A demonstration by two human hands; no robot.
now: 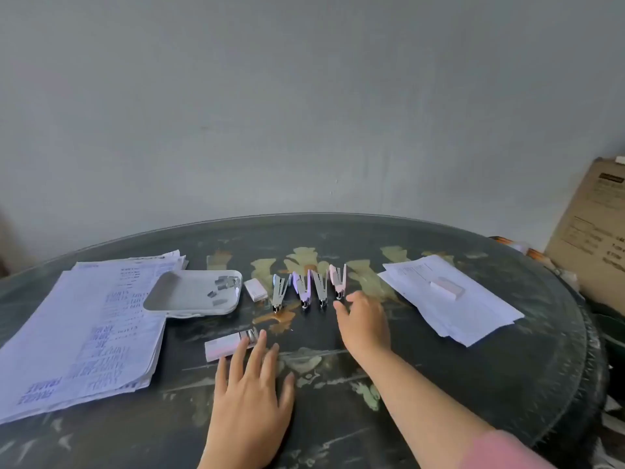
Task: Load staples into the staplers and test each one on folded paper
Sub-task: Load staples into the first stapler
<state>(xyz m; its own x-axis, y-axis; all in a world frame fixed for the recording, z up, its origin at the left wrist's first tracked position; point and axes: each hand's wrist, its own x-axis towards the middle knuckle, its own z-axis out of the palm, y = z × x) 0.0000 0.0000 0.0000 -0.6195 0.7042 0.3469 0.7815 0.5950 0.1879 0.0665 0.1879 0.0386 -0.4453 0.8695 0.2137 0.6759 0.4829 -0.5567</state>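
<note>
Hands lay nearest, the left hand (252, 389) flat and empty beside one opened staple box (226, 346), the right hand (363, 321) spread, empty, before four opened staplers (309, 288), beyond which a white tray (189, 304) held loose staple strips (225, 286).

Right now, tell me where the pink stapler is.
The pink stapler stands open at the right end of the row of four staplers, mid-table in the head view, just beyond the right hand fingertips.

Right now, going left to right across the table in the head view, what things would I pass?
Printed paper stack → white tray → small white box → four open staplers → right hand → paper sheets → cardboard box.
</note>
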